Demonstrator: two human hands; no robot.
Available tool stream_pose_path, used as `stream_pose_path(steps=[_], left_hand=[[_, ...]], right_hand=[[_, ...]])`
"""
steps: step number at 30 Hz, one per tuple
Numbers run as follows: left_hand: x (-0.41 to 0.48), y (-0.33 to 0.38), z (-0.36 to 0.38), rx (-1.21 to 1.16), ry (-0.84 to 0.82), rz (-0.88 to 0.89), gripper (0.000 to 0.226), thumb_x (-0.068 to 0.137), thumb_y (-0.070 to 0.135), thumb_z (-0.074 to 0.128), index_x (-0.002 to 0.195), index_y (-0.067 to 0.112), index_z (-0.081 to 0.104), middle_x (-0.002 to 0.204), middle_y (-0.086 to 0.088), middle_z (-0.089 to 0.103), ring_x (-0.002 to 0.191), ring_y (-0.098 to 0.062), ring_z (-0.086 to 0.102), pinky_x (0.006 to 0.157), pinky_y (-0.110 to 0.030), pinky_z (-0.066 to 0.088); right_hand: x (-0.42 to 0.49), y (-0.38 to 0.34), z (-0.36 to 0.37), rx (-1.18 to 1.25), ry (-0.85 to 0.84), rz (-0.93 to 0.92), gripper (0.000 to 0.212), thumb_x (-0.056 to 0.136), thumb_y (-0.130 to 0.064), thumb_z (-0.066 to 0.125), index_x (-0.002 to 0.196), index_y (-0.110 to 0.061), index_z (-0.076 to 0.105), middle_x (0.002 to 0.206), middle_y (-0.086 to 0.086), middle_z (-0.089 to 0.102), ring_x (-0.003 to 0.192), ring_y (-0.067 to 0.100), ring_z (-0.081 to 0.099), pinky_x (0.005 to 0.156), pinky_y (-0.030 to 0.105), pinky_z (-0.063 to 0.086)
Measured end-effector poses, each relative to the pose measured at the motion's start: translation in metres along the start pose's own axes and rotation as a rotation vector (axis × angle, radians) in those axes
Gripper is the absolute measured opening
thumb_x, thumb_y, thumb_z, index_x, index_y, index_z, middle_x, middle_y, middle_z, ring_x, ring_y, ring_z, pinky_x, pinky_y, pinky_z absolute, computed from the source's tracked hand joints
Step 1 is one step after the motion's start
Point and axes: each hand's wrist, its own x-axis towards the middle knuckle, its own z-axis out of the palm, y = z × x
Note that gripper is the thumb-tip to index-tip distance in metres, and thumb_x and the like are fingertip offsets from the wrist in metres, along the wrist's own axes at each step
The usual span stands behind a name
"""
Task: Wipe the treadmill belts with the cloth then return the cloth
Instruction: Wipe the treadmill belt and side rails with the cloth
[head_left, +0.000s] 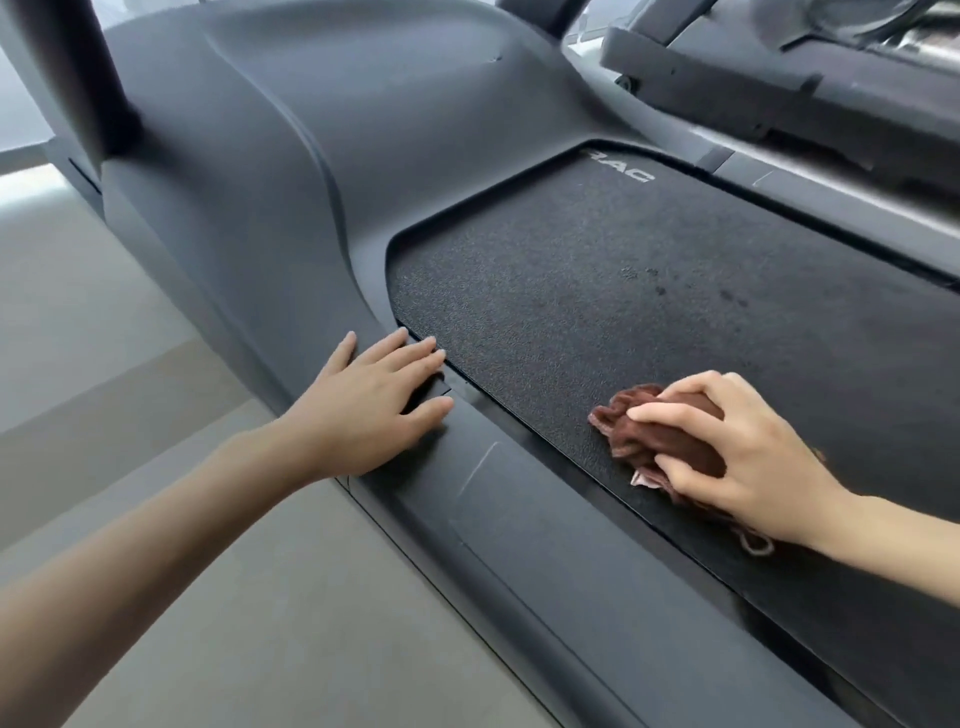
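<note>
The right hand (748, 457) grips a crumpled brown cloth (660, 436), fingers curled on it, at four o'clock on the black textured treadmill belt (597, 270) near its left edge. Bare belt stretches toward twelve. The left hand (374, 405) rests at nine o'clock, fingers straight, on the grey side rail (498, 493).

We see a reddish-brown cloth (672, 447) with a paler pinkish patch at its lower edge. The treadmill belt (597, 270) under it is black with a fine pebbled grain. It carries pale grey lettering (621, 171) near its far end and a few darker spots (660, 288) toward the middle. The motor cover (249, 156) is a plain matte dark grey. The side rail (519, 545) matches it, crossed by one thin pale scratch (475, 467). The floor (260, 597) runs in bands of lighter and darker grey-beige. The neighbouring treadmill (779, 78) is dark grey to black.
</note>
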Motion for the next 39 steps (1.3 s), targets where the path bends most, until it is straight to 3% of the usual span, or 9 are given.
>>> stream_pose_path(steps=[9, 12, 16, 18, 22, 26, 32, 35, 39], left_hand=[[0.009, 0.078, 0.034, 0.034, 0.114, 0.165, 0.069, 0.091, 0.059, 0.02, 0.149, 0.023, 0.007, 0.158, 0.004, -0.003, 0.144, -0.011, -0.009, 0.115, -0.032, -0.009], [0.008, 0.076, 0.034, 0.045, 0.145, 0.172, 0.068, 0.092, 0.058, 0.019, 0.149, 0.024, 0.007, 0.158, 0.005, -0.002, 0.144, -0.011, -0.008, 0.114, -0.029, -0.01], [0.007, 0.078, 0.032, 0.045, 0.137, 0.171, 0.067, 0.092, 0.057, 0.018, 0.149, 0.024, 0.007, 0.158, 0.004, -0.001, 0.144, -0.011, -0.007, 0.114, -0.029, -0.008], [0.006, 0.078, 0.032, 0.05, 0.134, 0.173, 0.067, 0.092, 0.057, 0.016, 0.149, 0.024, 0.007, 0.158, 0.004, 0.0, 0.144, -0.011, -0.006, 0.114, -0.03, -0.007], [0.007, 0.078, 0.033, 0.047, 0.135, 0.171, 0.067, 0.092, 0.057, 0.017, 0.149, 0.024, 0.007, 0.158, 0.004, -0.001, 0.144, -0.011, -0.007, 0.114, -0.029, -0.007], [0.005, 0.078, 0.034, 0.066, 0.128, 0.168, 0.066, 0.093, 0.058, 0.012, 0.149, 0.025, 0.004, 0.157, 0.006, -0.004, 0.144, -0.011, -0.009, 0.114, -0.029, -0.009], [0.022, 0.075, 0.024, 0.088, 0.049, 0.224, 0.066, 0.092, 0.058, 0.022, 0.149, 0.027, 0.008, 0.157, 0.011, -0.003, 0.144, -0.01, -0.008, 0.117, -0.033, -0.003], [0.044, 0.083, 0.017, 0.095, 0.01, 0.276, 0.062, 0.094, 0.056, 0.023, 0.149, 0.031, 0.009, 0.157, 0.013, -0.001, 0.144, -0.011, -0.008, 0.117, -0.037, -0.002], [0.058, 0.103, 0.026, 0.038, -0.013, 0.285, 0.059, 0.095, 0.054, 0.022, 0.148, 0.035, 0.006, 0.157, 0.013, -0.003, 0.144, -0.012, -0.01, 0.117, -0.041, -0.004]], right_hand=[[0.058, 0.016, 0.016, -0.156, 0.014, -0.16, 0.039, 0.08, -0.04, 0.055, 0.113, -0.024, 0.068, 0.1, 0.009, 0.059, 0.085, 0.029, 0.054, 0.078, 0.039, 0.049], [0.094, 0.034, 0.022, -0.215, 0.02, -0.045, 0.04, 0.082, -0.042, 0.056, 0.119, -0.027, 0.063, 0.104, 0.01, 0.057, 0.09, 0.03, 0.052, 0.08, 0.042, 0.048], [0.114, 0.043, 0.025, -0.256, 0.051, 0.276, 0.042, 0.087, -0.043, 0.055, 0.128, -0.032, 0.054, 0.114, 0.009, 0.052, 0.099, 0.033, 0.049, 0.088, 0.04, 0.044], [0.096, 0.029, 0.026, -0.265, 0.055, 0.315, 0.042, 0.088, -0.042, 0.054, 0.129, -0.033, 0.052, 0.115, 0.008, 0.052, 0.098, 0.033, 0.047, 0.089, 0.041, 0.042], [0.012, -0.005, 0.008, -0.14, 0.062, 0.146, 0.04, 0.083, -0.042, 0.054, 0.12, -0.03, 0.06, 0.108, 0.005, 0.054, 0.089, 0.028, 0.049, 0.082, 0.044, 0.046], [-0.065, -0.008, -0.015, -0.134, -0.015, -0.043, 0.041, 0.08, -0.042, 0.058, 0.12, -0.036, 0.054, 0.109, 0.003, 0.056, 0.087, 0.025, 0.054, 0.074, 0.041, 0.049], [-0.053, 0.027, -0.019, -0.213, 0.015, -0.147, 0.037, 0.081, -0.04, 0.059, 0.117, -0.032, 0.06, 0.101, 0.007, 0.061, 0.082, 0.024, 0.055, 0.073, 0.03, 0.047], [-0.025, 0.05, -0.014, -0.308, 0.017, -0.013, 0.04, 0.082, -0.043, 0.055, 0.116, -0.027, 0.067, 0.102, 0.009, 0.06, 0.084, 0.028, 0.055, 0.072, 0.037, 0.051], [0.03, 0.062, -0.005, -0.343, 0.086, 0.623, 0.04, 0.09, -0.043, 0.051, 0.128, -0.034, 0.052, 0.118, 0.007, 0.048, 0.105, 0.029, 0.045, 0.087, 0.04, 0.043]])
